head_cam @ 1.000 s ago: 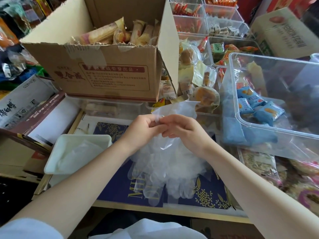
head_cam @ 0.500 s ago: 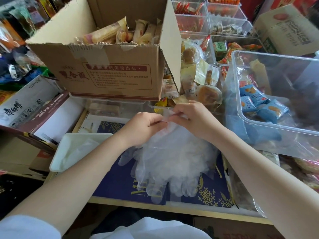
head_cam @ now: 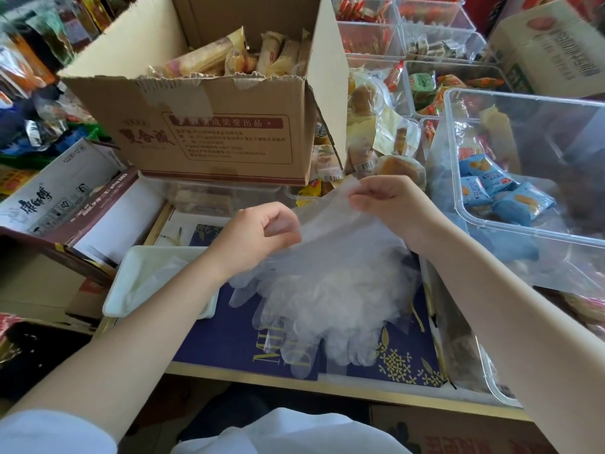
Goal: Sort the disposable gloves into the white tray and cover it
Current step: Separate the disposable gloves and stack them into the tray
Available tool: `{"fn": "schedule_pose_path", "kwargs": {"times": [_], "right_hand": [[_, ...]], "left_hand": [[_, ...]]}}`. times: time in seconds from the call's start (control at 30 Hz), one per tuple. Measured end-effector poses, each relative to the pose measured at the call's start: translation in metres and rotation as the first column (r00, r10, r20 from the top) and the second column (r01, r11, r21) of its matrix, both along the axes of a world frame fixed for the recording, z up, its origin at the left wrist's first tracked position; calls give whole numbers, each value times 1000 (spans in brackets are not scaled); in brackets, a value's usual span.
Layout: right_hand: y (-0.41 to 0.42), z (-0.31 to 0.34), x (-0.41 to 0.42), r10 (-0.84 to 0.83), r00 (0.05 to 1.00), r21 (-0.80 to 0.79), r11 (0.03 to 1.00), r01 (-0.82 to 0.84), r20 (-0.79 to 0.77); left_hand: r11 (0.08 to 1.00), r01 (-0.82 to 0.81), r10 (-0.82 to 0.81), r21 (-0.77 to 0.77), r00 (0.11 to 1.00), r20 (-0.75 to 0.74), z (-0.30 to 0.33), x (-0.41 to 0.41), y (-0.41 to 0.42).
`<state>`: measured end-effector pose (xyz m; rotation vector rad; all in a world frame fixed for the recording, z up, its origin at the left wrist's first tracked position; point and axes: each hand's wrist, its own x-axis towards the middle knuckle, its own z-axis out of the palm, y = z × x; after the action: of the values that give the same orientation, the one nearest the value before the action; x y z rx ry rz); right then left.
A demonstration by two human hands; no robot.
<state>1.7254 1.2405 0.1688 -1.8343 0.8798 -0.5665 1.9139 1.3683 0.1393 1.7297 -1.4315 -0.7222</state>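
Note:
A heap of clear disposable gloves [head_cam: 330,309] lies on a dark blue printed sheet [head_cam: 229,335] in the middle. Above the heap, my left hand [head_cam: 258,234] and my right hand [head_cam: 389,201] each pinch one end of a single clear glove's cuff [head_cam: 327,214], stretched between them. The white tray [head_cam: 131,290] sits to the left of the heap, partly under my left forearm, with a few clear gloves lying inside.
A large open cardboard box [head_cam: 212,132] of wrapped snacks stands behind my hands. A clear plastic bin [head_cam: 523,158] with blue packets is at the right. Printed cartons [head_cam: 55,198] lie at the left. The table's front edge [head_cam: 327,385] runs below the heap.
My hands have moved apart, the right one up and to the right, pulling one glove's cuff out flat between them above the heap.

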Motion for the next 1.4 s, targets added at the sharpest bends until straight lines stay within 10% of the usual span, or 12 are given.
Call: {"fn": "schedule_pose_path", "kwargs": {"times": [0.2,0.33,0.6,0.87,1.13,1.4], "right_hand": [[-6,-2,-4,-40,999,90,995,41,-18],[-10,-2,-3,-54,995,18,998,56,-82],[-17,9,1,-79,990,-21,997,77,-114],[-16,10,1,39,972,-150,986,-75,-233],[-8,-1,7,144,910,-325,903,-282,-390],[-15,-31,-18,-266,935,-513,851,113,-236]], "left_hand": [[999,-45,38,-15,952,-303,3,7,5],[994,-11,79,110,770,-633,4,13,4],[962,174,50,211,645,-763,12,23,3],[924,202,-89,325,940,-331,18,11,-18],[976,123,-59,180,945,-322,15,-13,-38],[914,-394,405,99,859,-313,-8,10,-28]]}}
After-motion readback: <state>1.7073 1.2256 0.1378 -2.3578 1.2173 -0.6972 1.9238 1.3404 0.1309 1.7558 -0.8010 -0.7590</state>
